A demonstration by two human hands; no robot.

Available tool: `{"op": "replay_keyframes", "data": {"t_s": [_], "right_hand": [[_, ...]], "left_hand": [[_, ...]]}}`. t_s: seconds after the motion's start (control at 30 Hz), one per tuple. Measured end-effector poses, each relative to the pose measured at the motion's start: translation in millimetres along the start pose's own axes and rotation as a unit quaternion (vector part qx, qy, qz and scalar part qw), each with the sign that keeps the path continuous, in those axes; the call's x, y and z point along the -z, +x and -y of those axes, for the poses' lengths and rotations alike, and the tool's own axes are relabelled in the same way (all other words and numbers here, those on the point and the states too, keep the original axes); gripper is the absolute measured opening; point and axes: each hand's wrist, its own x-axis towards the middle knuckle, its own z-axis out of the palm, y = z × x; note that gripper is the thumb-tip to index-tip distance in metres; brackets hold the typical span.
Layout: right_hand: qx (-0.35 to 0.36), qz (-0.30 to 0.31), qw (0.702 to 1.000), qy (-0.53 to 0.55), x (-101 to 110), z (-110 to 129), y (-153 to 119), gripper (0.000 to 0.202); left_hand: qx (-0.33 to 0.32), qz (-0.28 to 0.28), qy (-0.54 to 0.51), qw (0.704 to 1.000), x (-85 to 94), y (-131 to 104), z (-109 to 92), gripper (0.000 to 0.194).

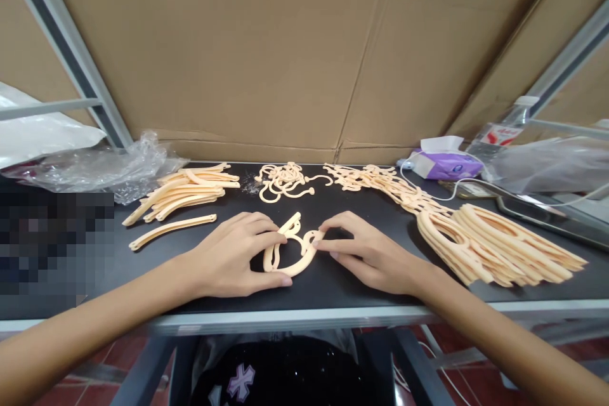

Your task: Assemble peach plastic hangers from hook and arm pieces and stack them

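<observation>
In the middle of the black tabletop lies a cream-coloured assembly of curved, plastic-looking parts (299, 265), bent into a rounded loop with a straighter strip rising at its upper left. My left hand (238, 255) grips the left side, thumb along the lower edge and fingers over the strip; the fingers hide part of it. At the upper right end, my right hand (368, 248) pinches a small curled section between thumb and fingers. Closest to my left hand is a single long curved strip (174, 232), lying by itself on the table.
A pile of long strips (190, 190) lies at the back left, beside clear plastic wrap (128, 168). Small hooked pieces (285, 179) sit centre back. Linked pieces (380, 183) trail toward stacked larger curved frames (504, 247). A purple tissue pack (447, 165) and bottle (507, 130) stand back right.
</observation>
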Motion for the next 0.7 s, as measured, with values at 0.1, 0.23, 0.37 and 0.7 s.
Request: {"op": "replay_keyframes", "data": {"t_s": [0.1,0.23,0.37,0.7], "right_hand": [[0.005,-0.008,1.000,-0.001,-1,-1,0,0.036],[0.011,-0.014,1.000,-0.001,-1,-1,-1,0.035],[0.009,-0.017,1.000,0.000,-2,-1,-1,0.033],[-0.074,-0.024,0.996,0.038,-4,-6,-2,0.068]], "left_hand": [[-0.003,0.015,0.000,1.000,1.0,6,0,0.042],[-0.013,0.035,-0.033,0.999,1.5,12,4,0.036],[-0.028,0.036,-0.062,0.997,-1.7,13,13,0.040],[-0.040,0.060,-0.089,0.993,-6.4,8,10,0.054]]}}
